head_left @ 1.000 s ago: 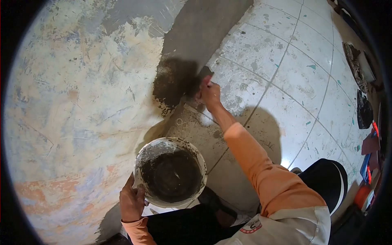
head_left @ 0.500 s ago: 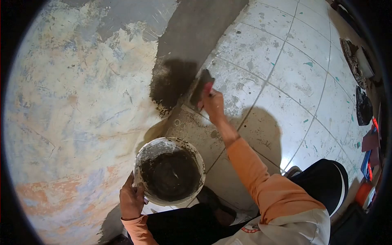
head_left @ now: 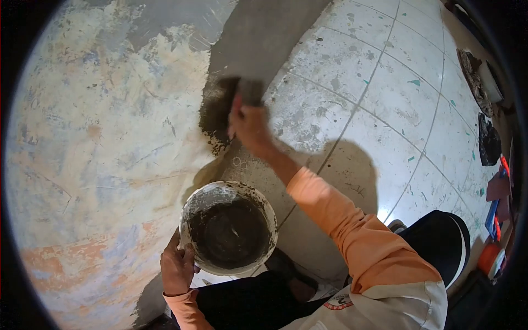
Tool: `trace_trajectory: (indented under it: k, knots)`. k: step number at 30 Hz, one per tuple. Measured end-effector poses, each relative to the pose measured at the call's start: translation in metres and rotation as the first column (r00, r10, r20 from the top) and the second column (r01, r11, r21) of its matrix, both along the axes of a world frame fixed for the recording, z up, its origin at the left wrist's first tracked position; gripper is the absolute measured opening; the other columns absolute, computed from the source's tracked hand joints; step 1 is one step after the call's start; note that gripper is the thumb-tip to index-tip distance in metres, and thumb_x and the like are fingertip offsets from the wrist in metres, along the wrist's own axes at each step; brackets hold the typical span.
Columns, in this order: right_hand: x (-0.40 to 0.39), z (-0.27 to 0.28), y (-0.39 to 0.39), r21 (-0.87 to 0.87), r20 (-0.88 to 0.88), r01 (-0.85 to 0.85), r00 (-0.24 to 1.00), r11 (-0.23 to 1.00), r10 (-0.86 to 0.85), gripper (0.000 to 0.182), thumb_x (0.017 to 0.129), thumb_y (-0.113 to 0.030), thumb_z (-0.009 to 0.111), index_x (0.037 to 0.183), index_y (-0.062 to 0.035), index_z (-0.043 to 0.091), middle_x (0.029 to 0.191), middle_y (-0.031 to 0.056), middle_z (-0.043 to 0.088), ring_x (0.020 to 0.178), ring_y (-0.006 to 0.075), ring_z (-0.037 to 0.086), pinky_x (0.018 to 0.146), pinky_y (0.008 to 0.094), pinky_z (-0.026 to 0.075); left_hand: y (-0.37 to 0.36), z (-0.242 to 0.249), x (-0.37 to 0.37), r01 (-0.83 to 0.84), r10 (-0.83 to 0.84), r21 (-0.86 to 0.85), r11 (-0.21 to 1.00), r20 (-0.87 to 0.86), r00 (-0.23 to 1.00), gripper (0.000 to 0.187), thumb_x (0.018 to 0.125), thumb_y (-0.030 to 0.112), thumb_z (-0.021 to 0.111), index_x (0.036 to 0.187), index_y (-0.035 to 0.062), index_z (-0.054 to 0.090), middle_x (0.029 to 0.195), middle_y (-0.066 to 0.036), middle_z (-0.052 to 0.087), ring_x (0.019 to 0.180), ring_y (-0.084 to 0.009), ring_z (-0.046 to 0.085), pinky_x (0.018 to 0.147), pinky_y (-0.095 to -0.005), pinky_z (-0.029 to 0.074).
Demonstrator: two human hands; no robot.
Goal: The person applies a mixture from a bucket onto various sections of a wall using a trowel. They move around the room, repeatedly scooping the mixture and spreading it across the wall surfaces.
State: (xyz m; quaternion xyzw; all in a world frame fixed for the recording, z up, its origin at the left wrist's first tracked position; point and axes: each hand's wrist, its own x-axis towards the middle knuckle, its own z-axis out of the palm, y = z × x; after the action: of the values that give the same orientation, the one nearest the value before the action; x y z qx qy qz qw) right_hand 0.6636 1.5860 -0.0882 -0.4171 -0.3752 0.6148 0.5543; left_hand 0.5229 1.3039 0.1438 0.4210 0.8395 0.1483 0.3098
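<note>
Orange long sleeves cover both arms of the person crouching close to the wall, dark trousers folded beneath. Nearest, the left hand [head_left: 177,269] is clenched on the rim of a round white plastic bucket smeared with dark grey mortar [head_left: 229,228], fingers hooked over the lower left edge so that the bucket sits tilted toward the body, its mouth open upward and its wet load within easy reach of the other arm. The bucket hangs just beside the knees and above the white tiled floor with grey grout lines and paint flecks [head_left: 379,93]. Farther out, the right hand [head_left: 248,125] is stretched forward, its grip closed around the handle of a flat dark-bladed trowel [head_left: 250,91]; the blade lies flat against the base of the mottled cream and orange plastered wall [head_left: 99,137], pressed onto a dark patch of fresh wet mortar [head_left: 217,113] that sits where wall meets floor. Holding the blade flat like this would spread the material thin against the wall. Beyond the patch a smoother, drier grey band of mortar [head_left: 264,38] runs on along the same joint. At the far right edge, dark bags and red and blue items lie on the floor, too small to identify.
</note>
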Motion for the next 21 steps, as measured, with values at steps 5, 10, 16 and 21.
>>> trace_trajectory:
  k: [5, 10, 16, 21]
  knots:
    - [0.026, 0.016, -0.032, 0.044, 0.309, 0.061, 0.948, 0.997, -0.072, 0.035, 0.105, -0.02, 0.055, 0.087, 0.0065, 0.068, 0.077, 0.0322, 0.067, 0.064, 0.0455, 0.068, 0.06, 0.0474, 0.052, 0.002, 0.002, 0.001, 0.052, -0.053, -0.011, 0.999, -0.044, 0.998, 0.052, 0.1, -0.002, 0.058, 0.152, -0.0039, 0.053, 0.068, -0.009, 0.069, 0.049, -0.0109, 0.058, 0.048, -0.0292, 0.045]
    - [0.063, -0.104, 0.058, -0.28, 0.093, 0.278, 0.96, 0.919, -0.262, 0.041, 0.103, -0.025, 0.063, 0.073, 0.0024, 0.068, 0.069, 0.0161, 0.072, 0.058, 0.0219, 0.069, 0.058, 0.0417, 0.052, -0.007, 0.0, -0.003, 0.126, -0.126, -0.005, 0.992, -0.105, 0.986, 0.053, 0.1, 0.003, 0.063, 0.152, -0.0042, 0.052, 0.067, -0.015, 0.071, 0.051, -0.0145, 0.063, 0.05, -0.0317, 0.048]
    - [0.045, -0.102, 0.123, -0.324, 0.082, 0.195, 0.981, 0.926, -0.178, 0.018, 0.1, -0.009, 0.065, 0.089, 0.0041, 0.071, 0.073, 0.0089, 0.067, 0.059, 0.0187, 0.063, 0.05, 0.0402, 0.05, -0.007, 0.001, 0.002, 0.12, -0.121, -0.019, 0.993, -0.132, 0.984, 0.053, 0.1, 0.006, 0.063, 0.151, -0.0049, 0.053, 0.063, -0.016, 0.07, 0.05, -0.0178, 0.066, 0.051, -0.0326, 0.049]
    - [0.021, -0.034, 0.077, -0.104, 0.015, 0.119, 0.993, 0.987, -0.118, 0.022, 0.094, -0.014, 0.069, 0.078, 0.0018, 0.067, 0.069, 0.0129, 0.067, 0.065, 0.0284, 0.07, 0.059, 0.0471, 0.054, -0.007, 0.001, 0.001, 0.163, -0.168, -0.041, 0.986, -0.203, 0.965, 0.053, 0.098, 0.005, 0.065, 0.149, -0.0076, 0.054, 0.062, -0.017, 0.069, 0.051, -0.019, 0.068, 0.052, -0.0325, 0.05]
